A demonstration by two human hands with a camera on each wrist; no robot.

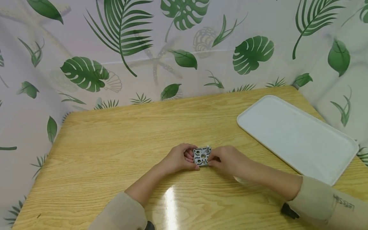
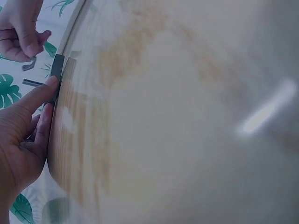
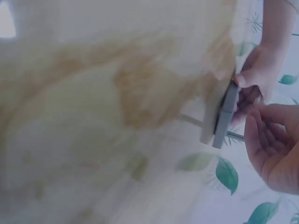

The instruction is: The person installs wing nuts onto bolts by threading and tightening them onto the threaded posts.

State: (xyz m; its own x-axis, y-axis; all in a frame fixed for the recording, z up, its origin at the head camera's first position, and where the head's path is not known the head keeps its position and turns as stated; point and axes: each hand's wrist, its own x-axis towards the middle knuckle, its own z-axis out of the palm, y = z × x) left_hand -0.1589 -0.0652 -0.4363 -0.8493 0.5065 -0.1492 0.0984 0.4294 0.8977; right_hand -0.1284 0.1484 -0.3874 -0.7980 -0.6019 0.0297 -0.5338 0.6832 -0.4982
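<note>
A square grey plate with round holes and curved slots lies on the table, and a short metal pin stands upright near its far right corner. My left hand grips the plate's left side between thumb and fingers. In the left wrist view the plate is edge-on with the pin sticking out. My right hand is at the plate's right side. Between its thumb and fingertips it pinches a small grey hook-shaped piece, which appears apart from the plate in the left wrist view.
A white rectangular tray rests on the right side of the wooden table. Behind the table hangs a leaf-patterned cloth. A bright glare strip shows on the tabletop near the front.
</note>
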